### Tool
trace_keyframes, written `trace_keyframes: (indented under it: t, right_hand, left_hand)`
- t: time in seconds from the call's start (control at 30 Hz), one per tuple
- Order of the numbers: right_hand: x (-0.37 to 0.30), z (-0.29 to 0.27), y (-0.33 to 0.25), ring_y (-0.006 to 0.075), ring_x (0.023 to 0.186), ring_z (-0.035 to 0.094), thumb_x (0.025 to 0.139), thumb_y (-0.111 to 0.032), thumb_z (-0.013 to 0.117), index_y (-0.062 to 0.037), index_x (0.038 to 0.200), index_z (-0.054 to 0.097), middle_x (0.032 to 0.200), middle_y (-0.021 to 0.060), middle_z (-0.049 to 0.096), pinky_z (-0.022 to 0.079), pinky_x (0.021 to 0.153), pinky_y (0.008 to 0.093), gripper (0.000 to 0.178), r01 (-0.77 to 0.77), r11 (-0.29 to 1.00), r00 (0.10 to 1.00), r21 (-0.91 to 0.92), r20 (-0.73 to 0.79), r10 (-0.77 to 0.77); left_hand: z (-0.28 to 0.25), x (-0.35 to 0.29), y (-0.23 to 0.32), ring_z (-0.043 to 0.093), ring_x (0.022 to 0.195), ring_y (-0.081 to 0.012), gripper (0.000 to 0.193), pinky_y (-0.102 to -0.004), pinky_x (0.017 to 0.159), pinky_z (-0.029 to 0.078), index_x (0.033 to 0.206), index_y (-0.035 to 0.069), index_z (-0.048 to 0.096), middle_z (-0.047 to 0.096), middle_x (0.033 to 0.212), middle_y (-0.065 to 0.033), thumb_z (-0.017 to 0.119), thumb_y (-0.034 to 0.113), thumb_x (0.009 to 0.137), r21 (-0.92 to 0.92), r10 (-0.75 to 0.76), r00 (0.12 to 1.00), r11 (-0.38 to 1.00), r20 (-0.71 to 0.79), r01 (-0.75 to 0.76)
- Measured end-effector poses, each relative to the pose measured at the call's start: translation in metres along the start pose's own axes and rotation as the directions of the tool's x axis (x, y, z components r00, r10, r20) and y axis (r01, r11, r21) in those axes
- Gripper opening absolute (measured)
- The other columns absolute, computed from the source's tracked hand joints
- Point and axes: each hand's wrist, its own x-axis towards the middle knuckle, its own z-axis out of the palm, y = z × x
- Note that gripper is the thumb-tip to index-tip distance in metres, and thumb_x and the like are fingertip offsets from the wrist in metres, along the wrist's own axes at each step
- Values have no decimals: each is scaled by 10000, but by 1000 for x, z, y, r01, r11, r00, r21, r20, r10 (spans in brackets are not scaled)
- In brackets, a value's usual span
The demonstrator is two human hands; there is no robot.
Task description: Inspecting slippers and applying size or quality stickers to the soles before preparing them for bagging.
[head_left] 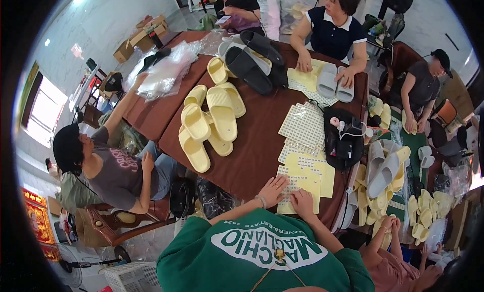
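Note:
My left hand (273,191) lies flat with its fingers stretched out over a sheet of small printed stickers (297,180) at the table's near edge. Close beside it, my right hand (302,203) rests on the same sheet with its fingers drawn together; anything between them is too small to make out. More sticker sheets (302,126), white and yellow, are spread just beyond. Pale yellow slippers (222,113) stand in a loose heap farther left on the table. Behind those, dark grey slippers (248,70) lean on one another.
A black open bag (344,148) sits right of the sheets on the brown table (237,171). Across it, a person (335,30) touches grey slippers (336,83). Leftward, another person (111,166) reaches toward clear plastic bags (169,73). Grey and yellow slippers (385,168) crowd the right side.

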Motion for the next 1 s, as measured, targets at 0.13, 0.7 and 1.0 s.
trace_keyframes:
  t: [0.13, 0.7, 1.0]
  right_hand:
    - [-2, 3, 3, 267, 747, 553, 778, -143, 640, -94, 883, 598, 796, 73, 548, 415, 681, 380, 124, 11, 1000, 999, -3, -32, -11]
    - [-5, 6, 3, 256, 741, 555, 772, -141, 644, -97, 878, 599, 800, 65, 548, 416, 677, 370, 123, 23, 999, 999, -35, -43, -24]
    - [-3, 4, 1, 256, 735, 552, 773, -140, 645, -97, 879, 598, 792, 65, 544, 417, 672, 371, 124, 17, 1000, 998, -3, -58, -17]
  left_hand:
    - [-4, -3, 5, 167, 1392, -277, 649, -438, 1110, 165, 1430, 84, 257, 234, 1491, -103, 477, 364, 887, 56, 3, 1000, 998, -14, -3]
    - [-3, -5, 4, 183, 1387, -285, 616, -431, 1111, 167, 1413, 79, 295, 228, 1496, -109, 471, 359, 894, 34, 11, 999, 999, -39, -9]
    - [2, -6, 2, 181, 1388, -291, 617, -434, 1112, 165, 1412, 77, 297, 219, 1500, -110, 469, 366, 895, 33, 14, 999, 999, -51, -12]
